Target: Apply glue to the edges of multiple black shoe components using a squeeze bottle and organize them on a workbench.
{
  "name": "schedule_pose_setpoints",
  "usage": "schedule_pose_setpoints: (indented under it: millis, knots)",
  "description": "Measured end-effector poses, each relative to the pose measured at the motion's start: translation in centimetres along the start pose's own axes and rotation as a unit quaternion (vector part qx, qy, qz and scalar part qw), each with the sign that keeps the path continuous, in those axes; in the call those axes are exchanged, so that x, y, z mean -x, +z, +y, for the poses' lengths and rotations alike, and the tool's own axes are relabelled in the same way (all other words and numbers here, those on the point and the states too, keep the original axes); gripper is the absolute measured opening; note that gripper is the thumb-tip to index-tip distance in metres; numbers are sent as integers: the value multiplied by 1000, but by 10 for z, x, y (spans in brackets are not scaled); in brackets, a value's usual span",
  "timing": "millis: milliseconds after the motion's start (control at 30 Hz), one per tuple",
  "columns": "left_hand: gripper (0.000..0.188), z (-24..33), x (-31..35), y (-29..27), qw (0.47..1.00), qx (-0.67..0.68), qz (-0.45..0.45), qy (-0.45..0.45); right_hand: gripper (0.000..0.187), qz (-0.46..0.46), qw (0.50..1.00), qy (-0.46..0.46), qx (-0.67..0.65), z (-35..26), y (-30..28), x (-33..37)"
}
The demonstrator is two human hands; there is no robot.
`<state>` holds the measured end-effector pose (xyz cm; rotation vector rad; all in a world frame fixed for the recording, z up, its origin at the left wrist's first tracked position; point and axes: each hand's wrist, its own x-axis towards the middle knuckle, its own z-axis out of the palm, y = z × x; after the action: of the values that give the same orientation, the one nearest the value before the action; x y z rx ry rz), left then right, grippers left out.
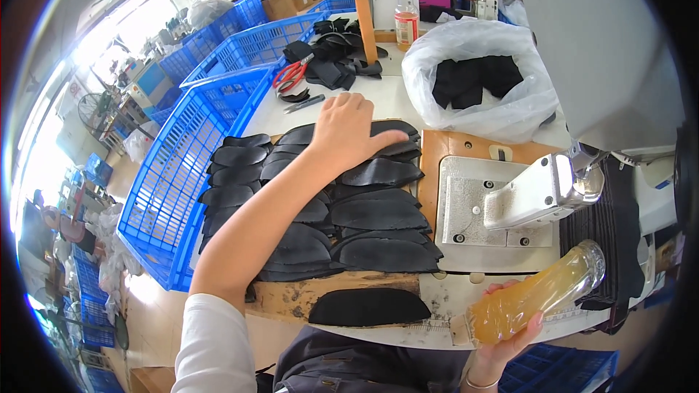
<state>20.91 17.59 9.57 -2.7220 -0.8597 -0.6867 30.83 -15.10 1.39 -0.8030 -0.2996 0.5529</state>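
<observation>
My left hand (348, 127) reaches across rows of overlapping black curved pieces (380, 211) and rests over their far edge. Its thumb is spread to the right, and the tips of its bent fingers are hidden. In my right hand (510, 342), at the lower right, is a clear bottle (535, 295) with amber contents. The bottle is tilted, one end up to the right, the other low to the left over the table edge. A single black curved piece (370, 307) lies apart on the stained board (291, 309) in front of me.
A white machine arm (531, 193) extends over a metal plate at the right. Beyond it stands a plastic bag (473, 113) of black pieces. Blue crates (193, 175) line the left. Red-handled scissors (293, 73), black scraps and a glass bottle (406, 18) lie or stand farther back.
</observation>
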Motion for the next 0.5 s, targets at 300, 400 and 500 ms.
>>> schedule_pose_setpoints:
  millis: [300,400,500]
  knots:
    - [17,25,167,-103,956,292,-27,30,67,58,998,12,-9,4,-9,2]
    - [30,40,216,-95,961,269,-38,49,68,42,999,-5,-14,5,-9,-1]
    - [30,43,252,-72,968,239,39,67,70,1,999,-49,-12,4,1,1]
